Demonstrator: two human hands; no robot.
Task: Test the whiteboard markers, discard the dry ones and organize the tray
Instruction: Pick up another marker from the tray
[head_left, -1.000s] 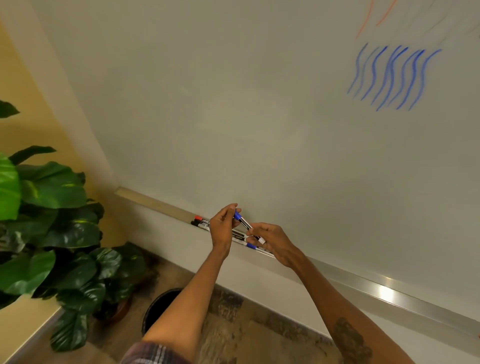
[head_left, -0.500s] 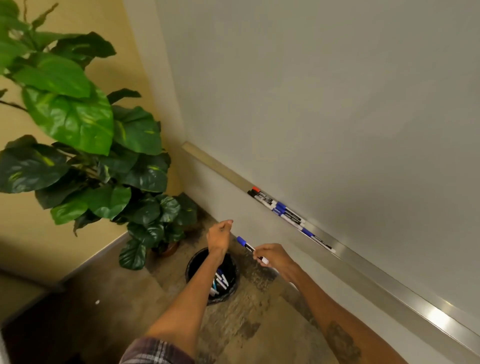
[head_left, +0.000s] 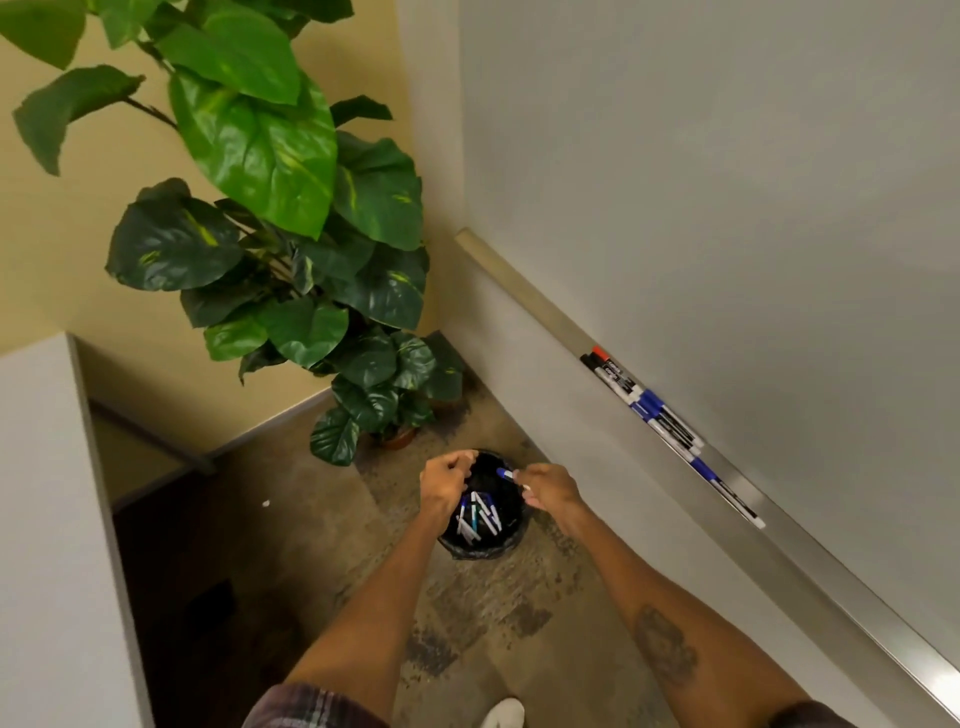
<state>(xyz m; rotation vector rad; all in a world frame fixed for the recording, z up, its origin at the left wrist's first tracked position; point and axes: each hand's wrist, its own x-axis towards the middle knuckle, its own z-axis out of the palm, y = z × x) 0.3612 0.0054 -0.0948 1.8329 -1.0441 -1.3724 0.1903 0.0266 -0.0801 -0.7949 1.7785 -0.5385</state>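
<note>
A leafy potted plant (head_left: 270, 208) stands by the yellow wall (head_left: 67, 234).

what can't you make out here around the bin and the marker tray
Head view only:
1. Whether the left hand holds anything: curled fingers hide its palm.
2. Barrel of the blue-capped white marker: covered by the right hand.
3. Number of discarded markers in the round black bin: overlapping, too small.

Yellow wall (head_left: 78, 234) w/ grey baseboard (head_left: 270, 422) is running along the back-left; a big leafy potted plant (head_left: 270, 208) is filling the corner. Mottled brown floor (head_left: 311, 519) is spreading below, and a white cabinet side (head_left: 41, 519) is rising at left.
</note>
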